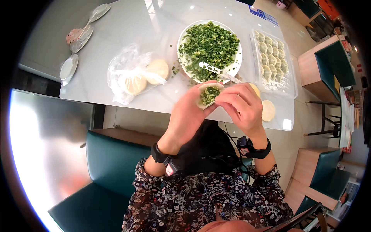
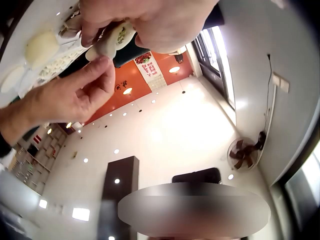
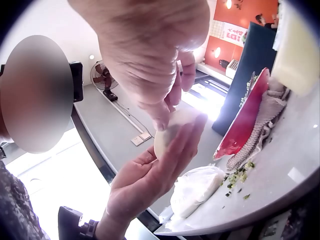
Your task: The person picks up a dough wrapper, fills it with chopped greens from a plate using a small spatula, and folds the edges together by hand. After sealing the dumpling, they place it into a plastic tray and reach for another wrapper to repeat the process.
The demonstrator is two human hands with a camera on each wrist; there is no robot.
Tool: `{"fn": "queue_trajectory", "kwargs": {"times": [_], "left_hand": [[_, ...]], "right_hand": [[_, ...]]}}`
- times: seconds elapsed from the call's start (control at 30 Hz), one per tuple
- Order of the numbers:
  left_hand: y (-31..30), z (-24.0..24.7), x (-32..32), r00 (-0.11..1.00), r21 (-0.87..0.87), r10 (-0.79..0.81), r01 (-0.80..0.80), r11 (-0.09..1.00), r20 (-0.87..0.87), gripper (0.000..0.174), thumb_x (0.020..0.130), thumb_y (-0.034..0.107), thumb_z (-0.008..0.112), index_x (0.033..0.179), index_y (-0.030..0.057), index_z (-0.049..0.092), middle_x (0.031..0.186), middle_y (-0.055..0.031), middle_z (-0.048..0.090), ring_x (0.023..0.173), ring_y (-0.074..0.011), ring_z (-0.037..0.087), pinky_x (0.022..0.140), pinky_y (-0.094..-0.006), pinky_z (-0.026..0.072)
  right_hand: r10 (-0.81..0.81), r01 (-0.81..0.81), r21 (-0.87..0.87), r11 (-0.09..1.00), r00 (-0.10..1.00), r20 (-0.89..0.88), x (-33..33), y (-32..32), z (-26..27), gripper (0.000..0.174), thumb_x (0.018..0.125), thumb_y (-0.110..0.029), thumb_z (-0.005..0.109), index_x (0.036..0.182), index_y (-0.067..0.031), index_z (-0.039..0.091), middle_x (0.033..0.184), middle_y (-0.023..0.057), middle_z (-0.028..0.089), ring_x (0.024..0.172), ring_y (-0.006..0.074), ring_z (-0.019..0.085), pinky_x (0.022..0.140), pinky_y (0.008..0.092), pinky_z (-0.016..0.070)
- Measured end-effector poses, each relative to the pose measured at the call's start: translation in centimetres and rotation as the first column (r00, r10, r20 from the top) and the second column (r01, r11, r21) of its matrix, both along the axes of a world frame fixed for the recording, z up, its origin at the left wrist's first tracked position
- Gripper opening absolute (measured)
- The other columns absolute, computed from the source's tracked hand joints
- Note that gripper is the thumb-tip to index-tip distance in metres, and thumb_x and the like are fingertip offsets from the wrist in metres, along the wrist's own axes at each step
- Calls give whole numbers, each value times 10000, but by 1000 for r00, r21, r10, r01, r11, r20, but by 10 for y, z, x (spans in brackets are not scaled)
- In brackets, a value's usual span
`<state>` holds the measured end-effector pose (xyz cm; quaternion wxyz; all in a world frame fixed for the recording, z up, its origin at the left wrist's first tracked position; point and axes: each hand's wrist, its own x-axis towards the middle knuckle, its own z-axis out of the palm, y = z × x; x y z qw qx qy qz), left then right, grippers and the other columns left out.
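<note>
Inside the wrapper (image 1: 199, 101) in both hands' (image 1: 186, 118) (image 1: 247, 110) curled fingers (image 1: 234, 98), green filling (image 1: 210, 94), clearest from head view.

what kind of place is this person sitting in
Probably a small eatery, perhaps a dumpling shop: green booth seats line the floor, a red-and-white sign hangs on an orange wall, and a tray of filled dumplings sits on the table.
</note>
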<state>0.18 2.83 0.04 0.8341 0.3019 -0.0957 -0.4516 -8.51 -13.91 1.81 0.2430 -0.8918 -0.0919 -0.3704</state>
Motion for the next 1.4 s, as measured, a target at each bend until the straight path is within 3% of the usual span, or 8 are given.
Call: {"fn": "queue_trajectory", "kwargs": {"times": [0.17,0.23,0.33,0.43,0.53,0.73,1.13,1.4], "left_hand": [[0,2,-13,972,86,-4,-17,996,233,439,1091,227,512,1471,7,508,1448,-90,585,1355,-193,515,1181,-399,399],[1,-6,-10,732,228,-86,-96,969,676,444,1063,56,555,1497,-1,483,1464,-90,573,1312,-138,557,1076,-296,482],[-4,-4,-15,691,245,-56,-178,953,721,437,993,-22,632,1424,13,564,1402,-76,634,1276,-159,580,1072,-348,507],[-2,2,-16,692,331,-104,-203,921,714,416,994,-12,638,1405,37,599,1392,-80,650,1275,-151,588,1002,-318,547],[-2,0,-14,692,260,-60,-188,947,719,406,1021,-26,610,1421,-36,535,1398,-118,637,1230,-150,627,1040,-293,506],[-7,-9,-16,755,106,52,-160,982,653,373,1018,17,642,1375,-41,554,1397,-164,633,1258,-211,632,1096,-339,500],[-7,-8,-18,791,144,-15,-93,985,612,383,994,-40,644,1368,-46,562,1418,-201,621,1285,-218,623,1113,-344,499],[-8,-14,-17,822,100,1,-71,992,570,376,993,-58,633,1363,-50,564,1469,-225,580,1304,-212,610,1108,-333,500]], "right_hand": [[-44,45,59,997,999,-11,-10,0,0,167,773,-25,793,924,-74,741,889,53,681,816,281,650,693,389,544],[-52,52,59,997,999,-4,-13,0,0,169,778,-19,793,929,-73,739,882,55,680,814,283,652,691,390,543],[-72,73,66,995,997,-16,-17,0,0,160,788,-11,794,925,-71,738,891,59,680,841,279,659,691,388,541],[-40,34,81,996,996,75,-20,-2,2,249,765,-37,862,979,-60,736,928,80,672,813,254,627,681,346,510],[-40,83,337,938,990,-132,-37,-10,7,408,795,-147,894,1120,-10,690,1021,104,673,897,208,650,783,322,526],[109,31,652,757,979,-173,-39,-13,-16,268,833,-80,842,1055,-1,714,964,67,727,804,157,673,720,292,538],[-137,148,341,928,989,-56,-38,0,-15,152,837,31,783,950,-24,696,863,93,698,741,275,676,639,337,530],[-42,73,425,902,996,-80,-37,-7,-2,198,834,3,801,1010,-37,720,897,67,709,754,255,681,644,327,542]]}}
